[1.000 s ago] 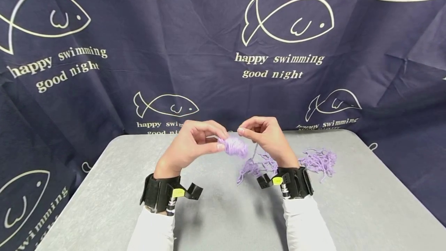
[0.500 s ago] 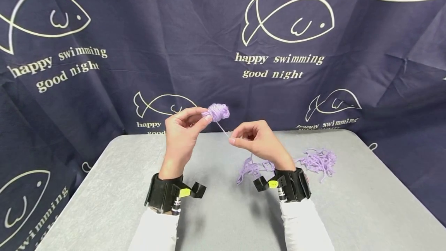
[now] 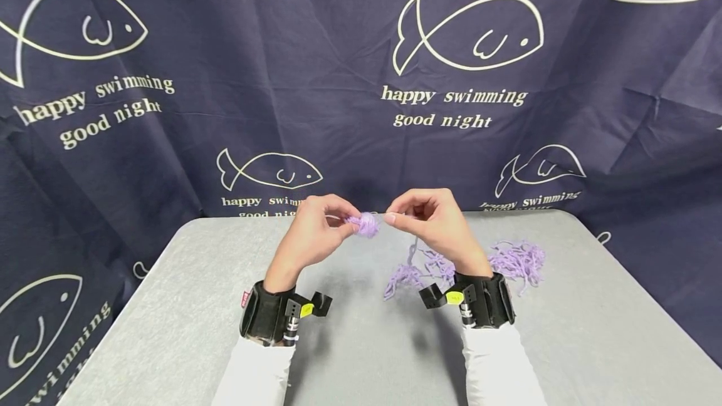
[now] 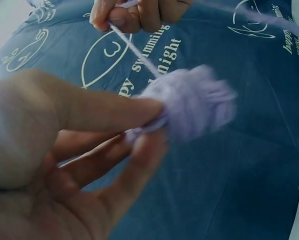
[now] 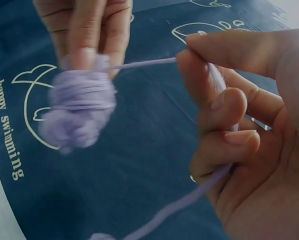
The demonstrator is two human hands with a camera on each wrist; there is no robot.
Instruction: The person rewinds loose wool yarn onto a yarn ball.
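Observation:
Between thumb and fingers, my left hand (image 3: 316, 230) pinches one end of a small wound bundle of purple yarn (image 4: 194, 102), held up above the table. A taut strand (image 5: 144, 63) runs from the bundle to my right hand (image 3: 434, 224). There the thumb and index finger pinch it, and it passes on through the curled fingers, as the right wrist view shows. From that hand the yarn trails down (image 5: 174, 207) toward a loose purple heap (image 3: 408, 274) on the table. The bundle looks blurred in the left wrist view.
A second tangle of purple yarn (image 3: 519, 260) lies on the grey table (image 3: 169, 306), right of and partly behind the right wrist. Behind the table hangs a dark blue curtain (image 3: 350, 80) with fish prints. Each wrist wears a black camera strap (image 3: 265, 312).
The left hand rose with the bundle, then came back down and tilted it the other way. My right hand dipped left, then returned right and slightly up, the strand still pinched.

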